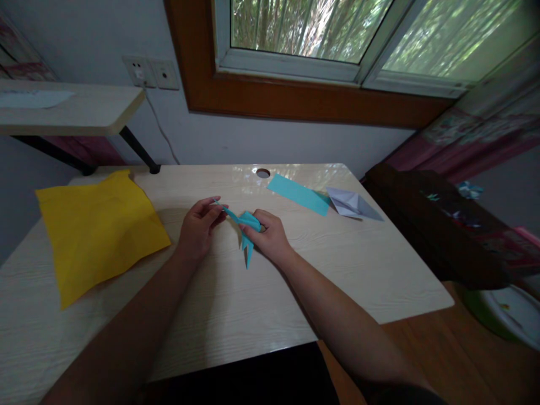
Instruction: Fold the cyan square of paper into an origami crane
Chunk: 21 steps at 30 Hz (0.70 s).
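Note:
Above the middle of the desk I hold a turquoise folded-paper figure (248, 220) with several pointed ends. My left hand (201, 225) is closed in a pinch on its thin upper-left point, the tip showing between thumb and fingers. Wrapped round the figure's thicker body is my right hand (270, 233), thumb on top and fingers behind. Two narrow points hang down from the body, close to the right thumb. Part of the figure is hidden by the right fingers.
A wrinkled yellow sheet (105, 230) lies on the left of the desk (253, 315). Toward the back right are a turquoise paper strip (299, 193) and a pale folded-paper piece (352, 203). A raised shelf (84, 115) stands back left, and a cable hole (263, 173) is near the rear edge.

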{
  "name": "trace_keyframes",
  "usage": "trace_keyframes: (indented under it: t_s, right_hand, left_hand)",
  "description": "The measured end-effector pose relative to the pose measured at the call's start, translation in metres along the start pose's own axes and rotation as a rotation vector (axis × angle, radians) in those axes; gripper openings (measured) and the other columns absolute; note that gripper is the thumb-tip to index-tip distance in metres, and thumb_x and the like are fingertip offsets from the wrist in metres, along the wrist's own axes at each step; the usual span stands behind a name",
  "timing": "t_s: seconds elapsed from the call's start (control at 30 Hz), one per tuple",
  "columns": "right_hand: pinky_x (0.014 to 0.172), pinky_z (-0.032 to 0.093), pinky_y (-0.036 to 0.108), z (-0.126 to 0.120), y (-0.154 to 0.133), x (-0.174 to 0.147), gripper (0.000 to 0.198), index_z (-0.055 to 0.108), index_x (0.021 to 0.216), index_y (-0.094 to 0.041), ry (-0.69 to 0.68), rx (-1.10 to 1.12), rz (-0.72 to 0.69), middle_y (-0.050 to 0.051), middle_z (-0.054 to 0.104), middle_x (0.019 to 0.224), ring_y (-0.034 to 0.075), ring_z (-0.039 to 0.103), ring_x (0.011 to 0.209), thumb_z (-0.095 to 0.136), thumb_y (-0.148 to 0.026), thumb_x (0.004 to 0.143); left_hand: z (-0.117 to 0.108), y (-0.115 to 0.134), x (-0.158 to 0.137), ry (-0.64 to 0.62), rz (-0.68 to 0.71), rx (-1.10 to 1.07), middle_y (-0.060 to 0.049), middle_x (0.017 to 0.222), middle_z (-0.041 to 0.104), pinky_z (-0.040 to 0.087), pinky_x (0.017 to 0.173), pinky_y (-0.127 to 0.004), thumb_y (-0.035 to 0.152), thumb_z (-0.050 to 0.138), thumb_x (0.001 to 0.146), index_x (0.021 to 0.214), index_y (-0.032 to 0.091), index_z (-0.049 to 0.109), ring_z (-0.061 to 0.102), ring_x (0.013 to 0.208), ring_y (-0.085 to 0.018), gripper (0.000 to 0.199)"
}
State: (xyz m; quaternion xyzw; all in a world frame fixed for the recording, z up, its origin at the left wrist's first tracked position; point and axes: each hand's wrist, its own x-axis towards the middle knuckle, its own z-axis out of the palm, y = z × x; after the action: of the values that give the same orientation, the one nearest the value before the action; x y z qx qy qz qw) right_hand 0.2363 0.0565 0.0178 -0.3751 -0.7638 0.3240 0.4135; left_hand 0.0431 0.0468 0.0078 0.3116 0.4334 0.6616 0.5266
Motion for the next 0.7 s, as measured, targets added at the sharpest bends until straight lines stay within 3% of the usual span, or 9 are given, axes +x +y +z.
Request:
trace_keyframes:
  t_s: [0.13, 0.37, 0.53, 0.7]
  right_hand:
    - [0.067, 0.034, 0.032, -0.001, 0.001, -0.001, 0.032, 0.05, 0.067, -0.023, 0.005, -0.039, -0.031, -0.001, 0.048, 0.069, 0.016, 0.047, 0.068, 0.063, -0.038, 0.093]
    - [0.067, 0.036, 0.032, -0.008, 0.005, -0.003, 0.025, 0.055, 0.074, -0.022, 0.053, -0.297, -0.227, 0.002, 0.052, 0.074, 0.017, 0.05, 0.073, 0.057, -0.031, 0.098]
    - [0.065, 0.036, 0.033, -0.015, 0.005, -0.004, 0.022, 0.058, 0.076, -0.021, 0.152, -0.467, -0.365, 0.003, 0.055, 0.076, 0.017, 0.049, 0.072, 0.058, -0.026, 0.098]
    - [0.071, 0.041, 0.036, -0.022, 0.001, -0.003, 0.008, 0.068, 0.101, -0.023, 0.242, -0.566, -0.495, 0.006, 0.065, 0.087, 0.021, 0.053, 0.081, 0.061, -0.024, 0.097]
  left_hand:
    - [-0.002, 0.002, 0.0, 0.002, 0.06, 0.057, -0.002, 0.104, 0.074, 0.059, 0.078, -0.026, 0.032, 0.089, 0.069, 0.095, 0.021, 0.073, 0.07, 0.078, -0.011, 0.033]
    - [-0.008, 0.018, 0.002, -0.122, 0.031, 0.055, 0.001, 0.081, 0.074, 0.062, 0.081, -0.027, 0.031, 0.094, 0.064, 0.085, 0.017, 0.073, 0.073, 0.076, -0.013, 0.033]
    - [-0.008, 0.02, -0.001, -0.188, 0.062, 0.026, -0.001, 0.081, 0.077, 0.063, 0.083, -0.029, 0.03, 0.094, 0.066, 0.089, 0.018, 0.073, 0.076, 0.079, -0.015, 0.033]
    - [-0.006, 0.015, -0.007, -0.233, 0.068, 0.0, -0.004, 0.087, 0.08, 0.064, 0.082, -0.028, 0.034, 0.091, 0.073, 0.094, 0.019, 0.075, 0.078, 0.083, -0.018, 0.03]
